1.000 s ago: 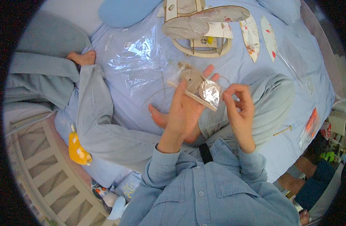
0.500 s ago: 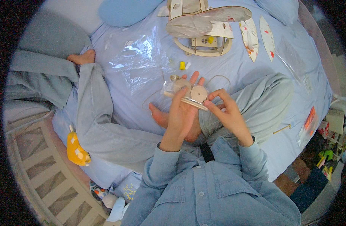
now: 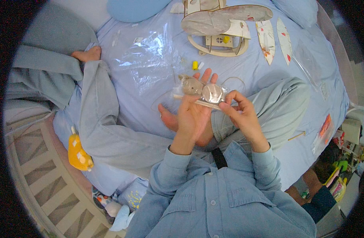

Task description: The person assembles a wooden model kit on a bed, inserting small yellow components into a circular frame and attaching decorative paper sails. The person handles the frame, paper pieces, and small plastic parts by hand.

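Note:
A small clear plastic bag (image 3: 184, 85) with round wooden discs (image 3: 213, 93) and thin wooden strips (image 3: 208, 104) inside lies across my left hand (image 3: 194, 118). The left fingers stretch out beneath it, and the thumb presses over its near edge. At the bag's right end, my right hand (image 3: 244, 116) pinches the corner between thumb and forefinger, beside the strips' tips. Light glares off the film over the discs. What sits at the bag's far left end is unclear.
Farther ahead is a wooden model aircraft (image 3: 217, 23), with two pale leaf-shaped pieces (image 3: 284, 41) to its right. A yellow cylinder (image 3: 195, 65) and a clear plastic sheet (image 3: 150, 51) lie on the bed. Another person's foot (image 3: 87, 54) rests at left, near a yellow plush toy (image 3: 78, 152).
The bag has tilted slightly, so light now glares across the discs. My left thumb has slid lower along the near edge. My right hand stays at the right corner.

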The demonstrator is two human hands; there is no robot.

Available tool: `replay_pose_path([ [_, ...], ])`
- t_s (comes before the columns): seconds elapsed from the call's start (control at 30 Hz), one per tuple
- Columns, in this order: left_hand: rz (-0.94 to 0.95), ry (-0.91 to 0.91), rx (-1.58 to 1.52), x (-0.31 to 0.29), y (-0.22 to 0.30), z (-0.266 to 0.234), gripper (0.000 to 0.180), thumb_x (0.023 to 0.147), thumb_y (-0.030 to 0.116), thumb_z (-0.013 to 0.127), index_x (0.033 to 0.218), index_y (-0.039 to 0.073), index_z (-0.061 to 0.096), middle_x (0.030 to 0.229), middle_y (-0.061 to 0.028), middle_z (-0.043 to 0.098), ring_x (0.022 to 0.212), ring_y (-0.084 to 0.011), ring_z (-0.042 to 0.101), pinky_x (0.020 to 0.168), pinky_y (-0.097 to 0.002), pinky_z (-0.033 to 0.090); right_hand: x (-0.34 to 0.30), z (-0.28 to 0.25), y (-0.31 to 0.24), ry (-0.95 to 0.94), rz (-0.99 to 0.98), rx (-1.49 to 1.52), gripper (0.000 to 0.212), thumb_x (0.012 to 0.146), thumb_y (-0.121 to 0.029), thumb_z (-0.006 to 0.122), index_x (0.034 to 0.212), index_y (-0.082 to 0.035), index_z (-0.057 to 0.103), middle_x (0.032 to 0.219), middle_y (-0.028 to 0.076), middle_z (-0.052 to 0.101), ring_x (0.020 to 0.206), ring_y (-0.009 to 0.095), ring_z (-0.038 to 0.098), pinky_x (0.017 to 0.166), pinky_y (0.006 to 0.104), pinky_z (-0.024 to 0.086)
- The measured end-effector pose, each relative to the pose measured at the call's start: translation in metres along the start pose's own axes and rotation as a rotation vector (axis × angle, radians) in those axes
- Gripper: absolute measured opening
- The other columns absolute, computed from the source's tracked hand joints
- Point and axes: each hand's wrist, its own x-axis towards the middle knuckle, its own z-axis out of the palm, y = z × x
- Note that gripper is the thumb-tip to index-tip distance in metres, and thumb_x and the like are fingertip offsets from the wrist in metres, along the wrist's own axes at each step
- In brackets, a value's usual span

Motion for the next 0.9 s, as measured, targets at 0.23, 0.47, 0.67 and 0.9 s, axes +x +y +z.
replay_pose_path([
  [0.23,-0.014,-0.035,-0.201,0.001,0.005,-0.003,0.059,0.087,0.009,0.045,0.144,0.004,0.032,0.159,-0.0185,0.024,0.149,-0.0385,0.018,0.121,-0.0530,0.023,-0.003,0.008,-0.007,0.040,-0.098,0.118,0.018,0.094,-0.006,0.064,0.111,-0.005,0.058,0.096,0.000,0.064,0.087,0.004,0.058,0.065,0.0163,0.046],
  [0.47,-0.013,-0.023,-0.325,0.000,0.003,0.002,0.057,0.085,0.009,0.047,0.140,-0.001,0.037,0.159,-0.0163,0.026,0.149,-0.0395,0.015,0.121,-0.0547,0.019,-0.009,0.019,-0.004,0.146,-0.168,0.202,0.022,0.093,-0.002,0.064,0.114,-0.003,0.056,0.097,0.000,0.064,0.082,0.004,0.060,0.058,0.0158,0.043],
  [0.67,0.006,-0.060,-0.334,0.000,0.004,0.001,0.057,0.087,0.011,0.046,0.142,0.006,0.037,0.159,-0.0148,0.026,0.149,-0.0387,0.016,0.121,-0.0546,0.021,-0.004,0.023,-0.002,0.206,-0.290,0.049,0.011,0.094,-0.005,0.064,0.105,-0.003,0.063,0.091,-0.001,0.062,0.071,0.006,0.057,0.056,0.0175,0.041],
  [0.9,0.047,-0.124,-0.105,-0.002,0.008,0.003,0.063,0.081,0.001,0.043,0.143,0.007,0.037,0.159,-0.0177,0.024,0.149,-0.0410,0.013,0.122,-0.0555,0.016,0.002,0.009,-0.003,0.099,-0.277,-0.199,0.017,0.096,-0.018,0.064,0.098,-0.001,0.067,0.088,-0.003,0.060,0.074,0.006,0.056,0.057,0.0188,0.041],
])
